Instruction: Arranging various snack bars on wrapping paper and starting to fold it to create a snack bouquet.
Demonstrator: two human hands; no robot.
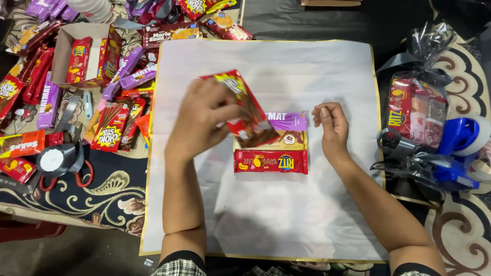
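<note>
At the far left, on a patterned carpet (110, 197), loose snack packets (48, 92) lie in a heap, red and purple mostly, with an open cardboard box (65, 38) holding more of them, a pair of red-handled scissors (76, 176) and a roll of grey ribbon (53, 158) beside them. Next comes a large white sheet with a gold edge (317, 76), spread flat on the floor. Over its left half the left hand (202, 120) is raised, fingers and thumb pinching a red snack packet (245, 110) by its upper end; the packet hangs tilted, its long axis slanting down toward the right, its lower end just over the packets already on the sheet. Those lie at the sheet's middle, long axes running left to right: a purple packet (289, 121) farthest from the person, a tan one below it partly hidden, and a red cracker packet (271, 162) nearest. The left hand is the nearer one to the held packet; the laid packets sit just right of and below it. The right hand (331, 128) rests at the right end of the row, fingers curled loosely, holding nothing, close to the purple packet's end. Farther right stand a wrapped bundle of snacks in clear film with grey ribbon (417, 110) and a blue tape dispenser (460, 145). The room is dim; dark floor shows beyond the sheet.
</note>
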